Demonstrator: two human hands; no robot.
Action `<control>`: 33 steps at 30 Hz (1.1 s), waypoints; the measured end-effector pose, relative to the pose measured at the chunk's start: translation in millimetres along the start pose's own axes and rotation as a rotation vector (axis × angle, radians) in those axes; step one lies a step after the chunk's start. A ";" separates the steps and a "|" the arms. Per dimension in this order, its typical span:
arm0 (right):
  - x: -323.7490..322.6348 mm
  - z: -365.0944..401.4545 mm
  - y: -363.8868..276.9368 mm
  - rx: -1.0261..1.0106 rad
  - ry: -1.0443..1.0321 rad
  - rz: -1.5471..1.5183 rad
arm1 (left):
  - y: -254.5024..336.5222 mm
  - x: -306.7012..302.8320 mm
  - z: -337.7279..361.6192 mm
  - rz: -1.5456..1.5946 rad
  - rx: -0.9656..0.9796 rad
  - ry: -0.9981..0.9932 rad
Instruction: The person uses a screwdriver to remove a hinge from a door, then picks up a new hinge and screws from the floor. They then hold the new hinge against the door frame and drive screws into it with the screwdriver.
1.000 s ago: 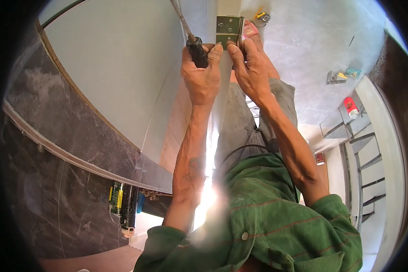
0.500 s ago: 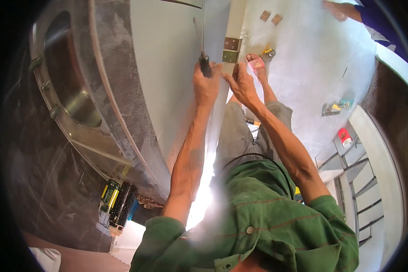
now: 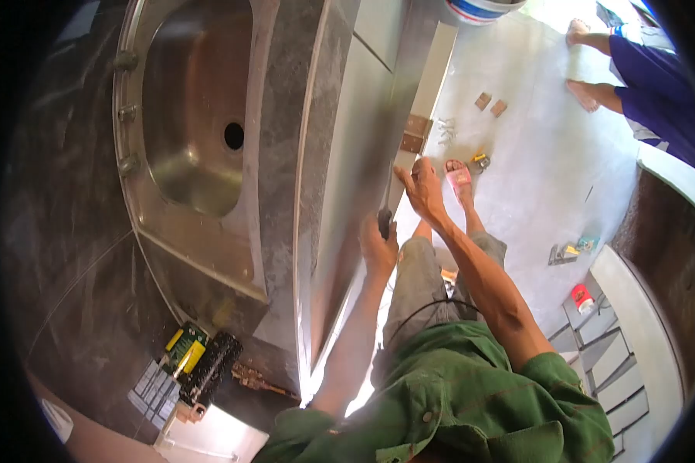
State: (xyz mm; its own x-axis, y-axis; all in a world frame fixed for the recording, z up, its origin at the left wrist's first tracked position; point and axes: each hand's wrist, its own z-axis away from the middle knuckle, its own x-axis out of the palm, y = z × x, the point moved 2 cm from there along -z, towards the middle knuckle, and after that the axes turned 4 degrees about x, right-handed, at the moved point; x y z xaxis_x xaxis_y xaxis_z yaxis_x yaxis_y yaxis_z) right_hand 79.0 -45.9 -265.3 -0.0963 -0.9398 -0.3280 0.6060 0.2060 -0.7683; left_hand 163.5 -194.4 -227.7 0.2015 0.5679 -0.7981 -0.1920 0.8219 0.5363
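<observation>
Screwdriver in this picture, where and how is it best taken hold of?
Probably take the screwdriver by its dark handle, coming from the end nearest the wearer's body, where the left grip holds it: the handle is thicker than the slim shaft, which points away from the wearer.

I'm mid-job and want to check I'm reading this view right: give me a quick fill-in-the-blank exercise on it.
1. The left hand grips a ____.
2. Of the two hands, the one nearer the hinge is the ____.
3. The drain hole in the sink is ____ in shape.
4. The small brown pieces on the floor number ____.

Missing words: screwdriver; right hand; round; two.
</observation>
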 end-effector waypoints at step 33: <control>-190.6 1.8 230.2 0.155 -0.154 0.387 | 75.1 48.9 79.4 -0.026 -0.009 -0.472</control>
State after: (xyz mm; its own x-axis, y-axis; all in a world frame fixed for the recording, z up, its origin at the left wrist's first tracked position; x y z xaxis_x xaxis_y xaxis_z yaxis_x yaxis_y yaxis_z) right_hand 238.3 180.2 -378.7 0.2728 -0.8334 -0.4806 0.6868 0.5185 -0.5093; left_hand 235.3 -101.3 -204.7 0.6205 0.5075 -0.5978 -0.1893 0.8367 0.5139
